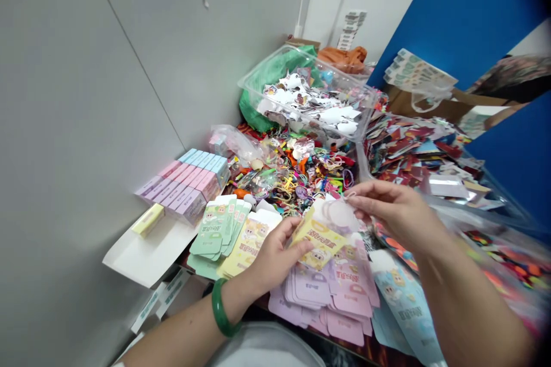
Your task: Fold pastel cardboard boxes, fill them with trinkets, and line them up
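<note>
The small yellow printed cardboard box [319, 239] is sitting in the left hand [282, 249], thumb across its front, above flat pink and lilac cartons [327, 292]. The right hand [387, 209] is pinching a round translucent plastic piece [341, 213] at the box's top. Beyond, small multicoloured trinkets [297, 175] are lying heaped before a clear plastic bin [364, 117].

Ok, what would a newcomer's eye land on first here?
Probably the heap of small, brightly coloured trinkets mid-table, beyond the hands. Next, the yellow box in the left hand, above fanned pink cartons, with the green bangle on that wrist. Behind, a clear bin brims with white cut-outs.
</note>
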`<state>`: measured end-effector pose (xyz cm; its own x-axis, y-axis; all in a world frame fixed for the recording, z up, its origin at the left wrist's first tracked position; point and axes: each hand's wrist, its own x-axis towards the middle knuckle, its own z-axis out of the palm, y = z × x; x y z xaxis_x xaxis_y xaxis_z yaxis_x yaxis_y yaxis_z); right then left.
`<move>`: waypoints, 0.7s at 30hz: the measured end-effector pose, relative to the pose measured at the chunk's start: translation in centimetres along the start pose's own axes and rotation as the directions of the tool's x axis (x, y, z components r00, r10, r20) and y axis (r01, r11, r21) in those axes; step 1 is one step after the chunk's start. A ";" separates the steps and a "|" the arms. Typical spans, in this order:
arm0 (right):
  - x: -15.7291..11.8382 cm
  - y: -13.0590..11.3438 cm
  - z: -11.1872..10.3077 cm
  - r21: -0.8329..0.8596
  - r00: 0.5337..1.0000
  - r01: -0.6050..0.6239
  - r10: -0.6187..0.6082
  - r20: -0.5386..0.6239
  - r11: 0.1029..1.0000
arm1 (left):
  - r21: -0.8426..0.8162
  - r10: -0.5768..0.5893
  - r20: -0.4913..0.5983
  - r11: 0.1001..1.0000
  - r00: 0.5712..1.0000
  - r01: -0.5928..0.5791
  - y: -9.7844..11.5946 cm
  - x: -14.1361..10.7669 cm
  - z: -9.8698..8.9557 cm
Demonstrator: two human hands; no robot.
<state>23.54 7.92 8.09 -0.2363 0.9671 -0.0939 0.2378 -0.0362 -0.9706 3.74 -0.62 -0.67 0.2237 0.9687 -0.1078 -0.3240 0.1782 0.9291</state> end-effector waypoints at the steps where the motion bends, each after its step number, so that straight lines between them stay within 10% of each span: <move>1: -0.7 -0.1 0.1 -0.102 0.995 0.090 -0.094 -0.034 0.991 | 0.005 0.014 -0.007 1.000 1.000 -0.014 -0.1 0.1 0.1; 5: -3.0 -0.3 1.1 -0.463 0.908 0.399 -0.412 0.079 0.791 | 0.031 0.024 0.005 0.999 1.000 -0.024 -0.3 0.2 0.7; 9: -4.1 0.1 1.3 -0.508 0.873 0.487 -0.391 0.290 0.711 | 0.044 0.006 0.032 0.999 0.999 -0.007 -0.3 0.2 1.4; 12: -4.5 0.3 0.5 -0.509 0.884 0.465 -0.406 0.230 0.724 | 0.037 -0.014 0.039 0.999 0.999 0.012 -0.5 0.2 1.6; 16: -4.5 1.8 -0.8 -0.400 0.963 0.211 -0.259 -0.070 0.892 | -0.047 -0.062 0.029 0.997 0.998 0.064 -1.5 0.2 1.6; 21: -4.5 5.9 -0.1 0.164 0.954 -0.296 0.282 0.104 0.941 | -0.021 -0.082 0.011 0.996 0.997 0.083 -3.0 0.3 1.6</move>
<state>26.09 3.36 2.85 -0.2565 0.8861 -0.3859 0.1391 -0.3613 -0.9220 6.26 -1.13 -2.95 0.2598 0.9487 -0.1801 -0.3234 0.2612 0.9095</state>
